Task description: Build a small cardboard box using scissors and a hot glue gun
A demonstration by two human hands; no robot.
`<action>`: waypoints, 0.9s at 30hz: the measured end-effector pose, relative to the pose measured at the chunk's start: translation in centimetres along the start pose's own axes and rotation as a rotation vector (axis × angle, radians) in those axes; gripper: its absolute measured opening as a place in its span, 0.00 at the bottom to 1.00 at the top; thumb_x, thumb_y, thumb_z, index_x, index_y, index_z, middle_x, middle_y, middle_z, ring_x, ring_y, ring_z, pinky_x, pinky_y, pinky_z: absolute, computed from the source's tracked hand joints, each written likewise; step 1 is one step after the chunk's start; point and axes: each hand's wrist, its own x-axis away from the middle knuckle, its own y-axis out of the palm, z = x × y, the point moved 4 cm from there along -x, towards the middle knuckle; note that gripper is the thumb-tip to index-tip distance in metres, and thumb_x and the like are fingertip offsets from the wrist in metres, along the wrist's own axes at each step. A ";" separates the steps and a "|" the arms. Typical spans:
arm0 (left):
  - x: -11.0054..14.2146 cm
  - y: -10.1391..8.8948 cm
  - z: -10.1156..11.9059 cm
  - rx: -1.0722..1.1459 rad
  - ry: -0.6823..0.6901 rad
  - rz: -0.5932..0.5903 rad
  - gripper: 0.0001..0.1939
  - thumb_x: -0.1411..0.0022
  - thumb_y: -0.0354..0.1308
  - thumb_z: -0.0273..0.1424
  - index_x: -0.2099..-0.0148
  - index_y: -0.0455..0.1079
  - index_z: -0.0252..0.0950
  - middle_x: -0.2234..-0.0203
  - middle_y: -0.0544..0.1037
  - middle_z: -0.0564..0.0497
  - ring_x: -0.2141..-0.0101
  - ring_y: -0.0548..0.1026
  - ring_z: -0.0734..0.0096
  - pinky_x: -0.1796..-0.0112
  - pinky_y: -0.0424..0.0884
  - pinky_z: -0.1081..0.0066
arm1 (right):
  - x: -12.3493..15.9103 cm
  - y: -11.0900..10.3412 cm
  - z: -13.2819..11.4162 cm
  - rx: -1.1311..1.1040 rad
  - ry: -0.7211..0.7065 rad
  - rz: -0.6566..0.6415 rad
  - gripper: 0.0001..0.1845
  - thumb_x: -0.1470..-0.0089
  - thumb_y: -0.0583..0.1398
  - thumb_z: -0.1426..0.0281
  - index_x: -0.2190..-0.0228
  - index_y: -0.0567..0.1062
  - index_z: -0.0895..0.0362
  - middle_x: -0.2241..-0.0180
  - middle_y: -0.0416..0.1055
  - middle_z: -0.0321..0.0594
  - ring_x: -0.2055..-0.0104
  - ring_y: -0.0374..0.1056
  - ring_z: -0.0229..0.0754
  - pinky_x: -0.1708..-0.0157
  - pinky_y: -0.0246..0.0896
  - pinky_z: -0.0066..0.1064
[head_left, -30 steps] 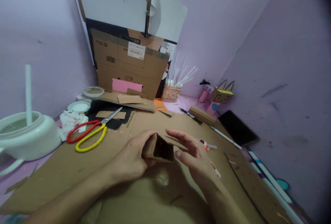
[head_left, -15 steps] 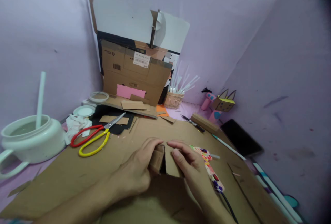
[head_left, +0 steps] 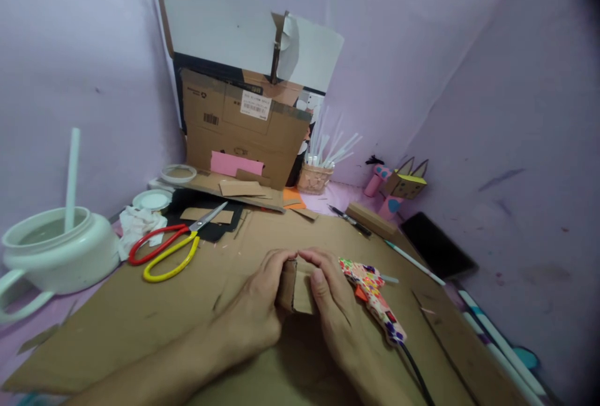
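Between my hands is a small folded piece of brown cardboard (head_left: 304, 290), held above the work surface with its top edge toward me. My left hand (head_left: 262, 297) is closed around its left side, fingers curled over the far edge. Against its right panel presses my right hand (head_left: 330, 303), thumb on the near face and fingers behind. The two panels meet at a corner with hardly any gap. Just right of my right hand lies a flower-patterned glue gun (head_left: 375, 297) with an orange trigger and black cord.
Red-and-yellow scissors (head_left: 180, 243) lie left on the cardboard sheet (head_left: 154, 331), near a white pot (head_left: 60, 250) holding a glue stick. Farther back stand an opened carton (head_left: 244, 125) and a basket (head_left: 315, 179) of white sticks. A pen, phone (head_left: 438, 247) and cardboard animal figure (head_left: 405, 184) are at right.
My right hand has moved left, bringing the right panel against the left one and closing the dark gap between them. More of the glue gun now shows.
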 end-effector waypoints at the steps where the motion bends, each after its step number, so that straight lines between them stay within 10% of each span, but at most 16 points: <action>1: 0.0 0.1 0.0 0.007 -0.003 -0.008 0.33 0.53 0.49 0.14 0.44 0.53 0.39 0.49 0.65 0.45 0.48 0.66 0.64 0.48 0.63 0.64 | 0.0 0.1 0.0 0.008 -0.002 0.000 0.14 0.39 0.48 0.65 0.56 0.69 0.50 0.54 0.67 0.40 0.49 0.62 0.43 0.48 0.56 0.36; 15: -0.6 -0.7 -1.0 0.310 -0.329 -0.032 0.30 0.51 0.62 0.28 0.46 0.57 0.37 0.52 0.72 0.45 0.52 0.70 0.57 0.52 0.66 0.59 | -0.4 -1.8 0.6 -0.172 0.089 -0.065 0.33 0.55 0.64 0.57 0.47 0.63 0.49 0.44 0.62 0.43 0.44 0.59 0.50 0.46 0.55 0.41; 19: -0.4 -0.8 -1.0 0.260 -0.339 -0.044 0.29 0.54 0.64 0.27 0.49 0.59 0.38 0.54 0.73 0.48 0.54 0.71 0.58 0.53 0.66 0.61 | -1.1 -2.1 0.6 -0.188 0.154 0.008 0.14 0.47 0.58 0.61 0.60 0.74 0.53 0.59 0.75 0.41 0.54 0.68 0.47 0.53 0.60 0.37; 27: 0.2 0.5 -0.2 0.119 -0.341 -0.121 0.32 0.56 0.62 0.24 0.48 0.57 0.39 0.53 0.72 0.48 0.53 0.70 0.58 0.53 0.65 0.62 | -1.4 -2.2 0.9 -0.273 0.319 0.188 0.17 0.50 0.57 0.58 0.77 0.76 0.57 0.79 0.73 0.36 0.73 0.66 0.41 0.73 0.60 0.28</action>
